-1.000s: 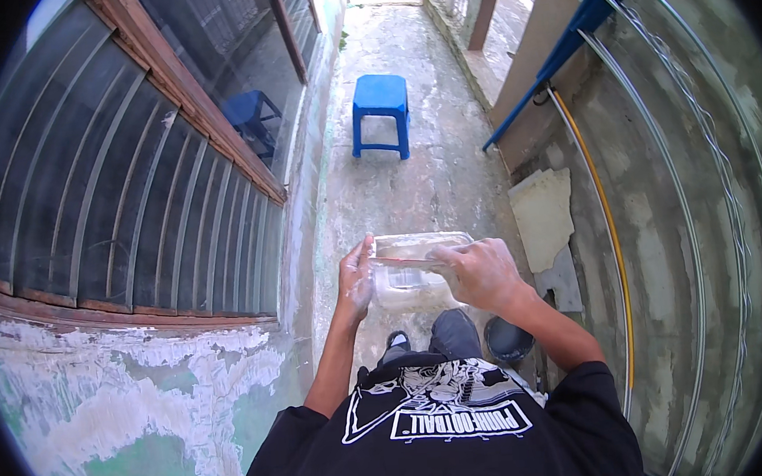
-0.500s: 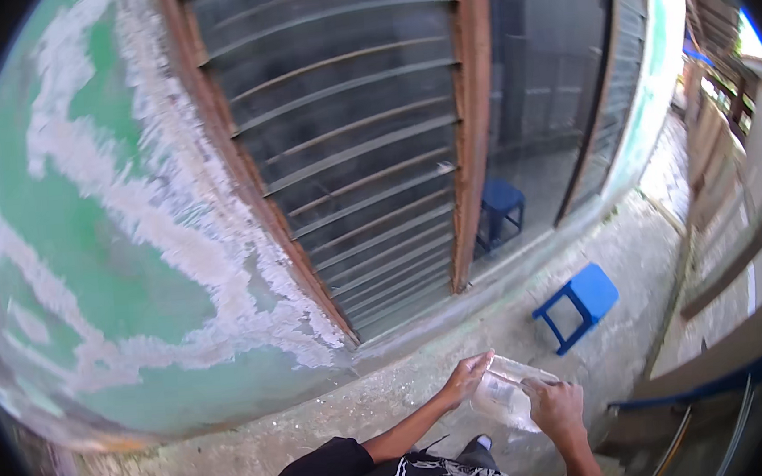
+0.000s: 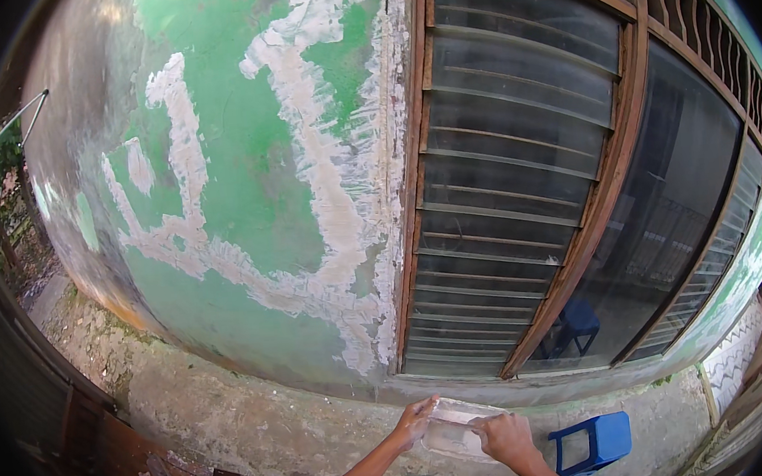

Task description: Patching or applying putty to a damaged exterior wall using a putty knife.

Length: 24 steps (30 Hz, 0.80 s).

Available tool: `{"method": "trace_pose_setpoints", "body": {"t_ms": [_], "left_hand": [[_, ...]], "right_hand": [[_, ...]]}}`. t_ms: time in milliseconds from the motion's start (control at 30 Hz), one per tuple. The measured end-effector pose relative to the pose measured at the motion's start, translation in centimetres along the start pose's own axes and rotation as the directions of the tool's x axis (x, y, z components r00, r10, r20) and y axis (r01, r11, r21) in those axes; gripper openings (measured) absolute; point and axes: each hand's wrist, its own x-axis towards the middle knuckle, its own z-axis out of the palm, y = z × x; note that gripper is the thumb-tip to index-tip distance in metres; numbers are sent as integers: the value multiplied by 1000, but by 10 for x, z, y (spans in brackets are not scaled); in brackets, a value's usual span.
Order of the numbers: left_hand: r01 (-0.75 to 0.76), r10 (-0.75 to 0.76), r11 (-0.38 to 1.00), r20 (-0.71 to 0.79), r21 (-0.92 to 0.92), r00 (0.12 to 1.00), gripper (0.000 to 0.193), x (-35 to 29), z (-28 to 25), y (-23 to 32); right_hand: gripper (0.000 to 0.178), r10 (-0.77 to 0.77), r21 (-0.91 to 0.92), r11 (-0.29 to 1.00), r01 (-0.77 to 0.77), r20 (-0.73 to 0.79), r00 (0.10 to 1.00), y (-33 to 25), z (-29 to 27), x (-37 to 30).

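Note:
My left hand grips the left end of a translucent plastic container smeared with white paste. It is held at the lower middle of the head view, above the walkway. My right hand is closed at the container's right side, fingers curled at its rim. Whatever lies inside that fist is hidden by the fingers. Ahead stands a green wall with rough bands of whitish filler beside the window frame.
A louvred glass window in a brown wooden frame fills the middle right. A blue plastic stool stands on the concrete walkway to my right. Rusty brown sheets lie at the lower left.
My view has turned left, bringing more of the patched green wall into sight. Both hands stay at the container, which appears farther left in the picture.

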Motion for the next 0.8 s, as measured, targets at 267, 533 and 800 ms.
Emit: {"method": "trace_pose_setpoints", "body": {"t_ms": [267,533,800], "left_hand": [[-56,36,997,-310,-55,950,54,-49,-79,14],[-163,155,987,-417,18,896,55,-92,-161,28],[-157,115,986,-469,-52,876,55,-142,-222,79]], "right_hand": [[31,-192,25,981,191,89,977,-69,3,46],[32,-320,78,946,315,54,946,-148,12,80],[24,-455,15,890,455,69,888,-228,7,122]]}}
